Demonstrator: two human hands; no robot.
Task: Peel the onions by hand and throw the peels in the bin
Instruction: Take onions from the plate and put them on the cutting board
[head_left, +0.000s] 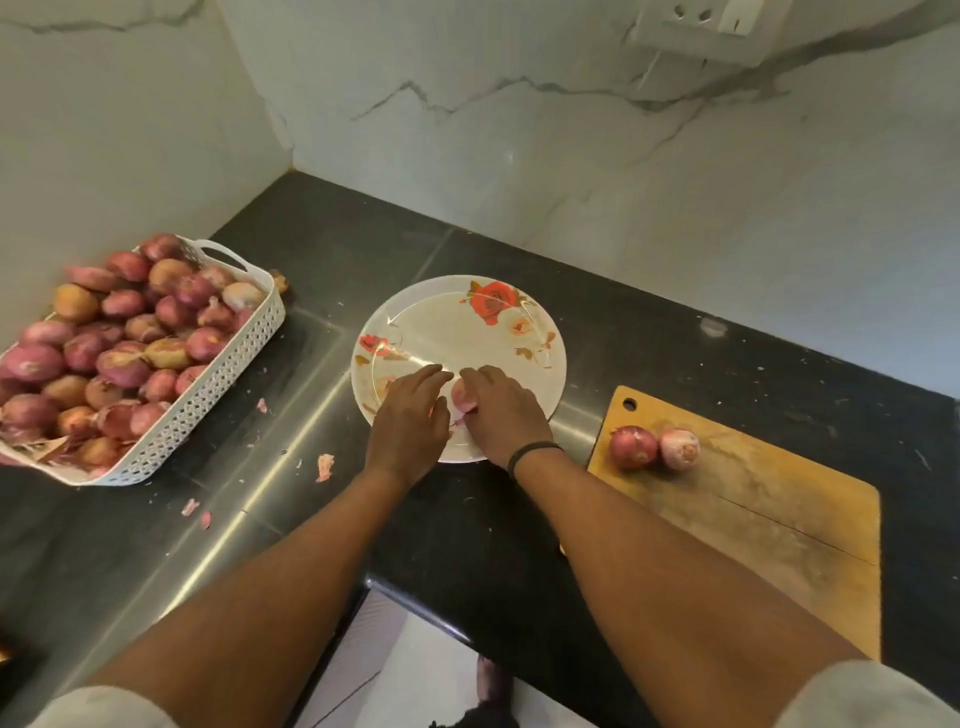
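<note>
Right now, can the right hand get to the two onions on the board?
Probably yes: nothing stands between the right hand and the two onions on the board, but it is holding an onion.

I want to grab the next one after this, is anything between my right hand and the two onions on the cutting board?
Nothing visible. The right hand holds an onion over the plate; bare counter lies between it and the two onions.

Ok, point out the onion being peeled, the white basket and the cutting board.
onion being peeled (460, 399), head view, pale flesh showing between the hands.
white basket (228, 374), head view, its perforated right wall.
cutting board (779, 509), head view, bare wood near its middle.
</note>
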